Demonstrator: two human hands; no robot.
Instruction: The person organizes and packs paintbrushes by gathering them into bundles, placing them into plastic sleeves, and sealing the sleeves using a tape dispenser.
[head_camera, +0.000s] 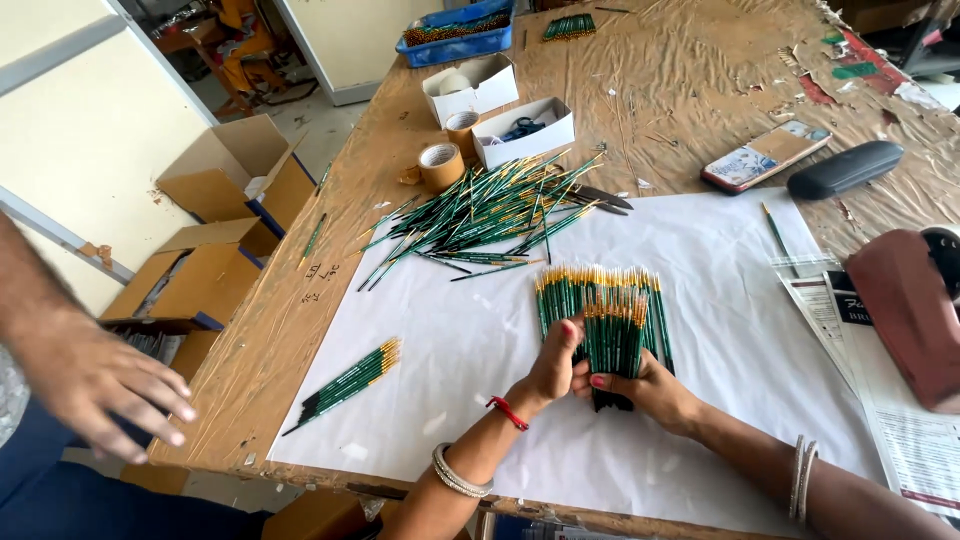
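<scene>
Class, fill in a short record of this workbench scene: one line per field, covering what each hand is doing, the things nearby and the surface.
Left hand: grips a fanned bundle of green brushes, thumb on its front
Right hand: holds the same bundle from below
Loose pile: green brushes heaped on the white paper
Small bunch: lies apart, near the paper's left edge
Tape rolls: brown, beside two open white boxes
Other person's hand: at the table's left edge, fingers spread
Surface: worn wooden table

My brown paper-covered wooden table (690, 70), big white paper sheet (480, 340) at six o'clock, loose green brush pile (480, 215) at ten, small brush bundle (350, 380) at eight, tape rolls (441, 165) and white boxes (524, 130) at eleven, phone (765, 155) and black case (845, 168) at two.
</scene>
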